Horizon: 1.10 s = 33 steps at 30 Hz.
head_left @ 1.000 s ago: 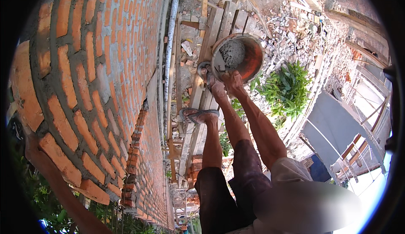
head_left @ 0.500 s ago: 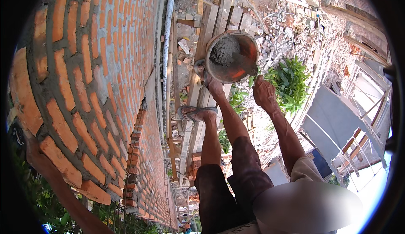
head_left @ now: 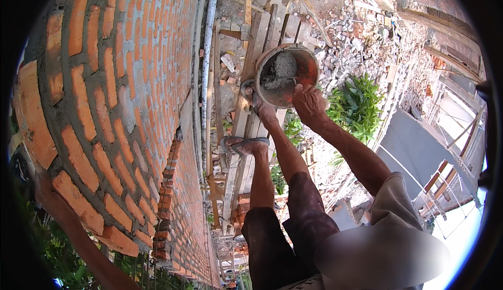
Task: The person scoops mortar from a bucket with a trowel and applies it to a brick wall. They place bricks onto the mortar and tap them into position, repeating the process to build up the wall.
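Note:
My right hand (head_left: 310,103) is closed round the handle of a trowel (head_left: 280,82), whose blade is in the grey mortar (head_left: 284,66) and partly hidden by it. The mortar lies in a round, worn bucket (head_left: 266,93) beside my foot on the planks. At the far left, my left hand (head_left: 44,186) is by the end of a brick wall (head_left: 107,127), next to the large end bricks. Its fingers are hidden behind the bricks and in shadow, so their hold does not show.
My sandalled feet (head_left: 246,144) stand on narrow wooden planks (head_left: 242,167) alongside the wall. A pale pipe (head_left: 208,44) runs between wall and planks. Broken brick rubble (head_left: 343,41) and a leafy green plant (head_left: 359,101) lie to the right, with grey slabs (head_left: 401,143) beyond.
My right hand has moved left and slightly up, from beside the bucket to over its rim. The trowel has gone deeper into the mortar. My left arm has barely moved.

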Tool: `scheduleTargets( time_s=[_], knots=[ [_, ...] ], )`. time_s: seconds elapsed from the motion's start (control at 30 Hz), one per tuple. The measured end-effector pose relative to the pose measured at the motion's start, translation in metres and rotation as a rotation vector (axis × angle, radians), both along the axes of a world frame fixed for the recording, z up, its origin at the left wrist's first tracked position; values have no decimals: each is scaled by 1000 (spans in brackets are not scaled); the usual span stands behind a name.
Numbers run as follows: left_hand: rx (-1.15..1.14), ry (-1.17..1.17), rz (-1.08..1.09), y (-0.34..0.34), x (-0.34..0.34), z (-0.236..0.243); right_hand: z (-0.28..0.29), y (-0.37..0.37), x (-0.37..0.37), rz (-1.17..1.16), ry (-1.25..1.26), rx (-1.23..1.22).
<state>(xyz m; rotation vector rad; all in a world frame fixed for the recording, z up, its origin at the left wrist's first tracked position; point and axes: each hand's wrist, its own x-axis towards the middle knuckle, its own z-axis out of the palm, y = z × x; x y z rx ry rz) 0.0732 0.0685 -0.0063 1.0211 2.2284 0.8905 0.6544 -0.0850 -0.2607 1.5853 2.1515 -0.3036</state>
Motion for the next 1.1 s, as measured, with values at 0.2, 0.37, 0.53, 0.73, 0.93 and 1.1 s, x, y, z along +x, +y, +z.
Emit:
scheduleTargets(
  time_s=[0.2,0.37,0.53,0.73,0.93,1.1],
  knots=[
    [-86,5,95,2,0,6,-51,57,-21,-219,-222,-63],
    [-9,75,50,2,-4,0,-34,3,-60,-193,-205,-201],
    [-53,9,73,-2,-9,2,-8,9,3,-443,-82,-124],
    [-38,102,45,1,-2,3,-38,20,-58,-290,-225,-302],
    [49,70,53,1,-2,-3,3,7,-5,-427,30,-119],
    [-73,26,22,-2,-7,5,-53,26,1,-628,91,-410]
  ],
)
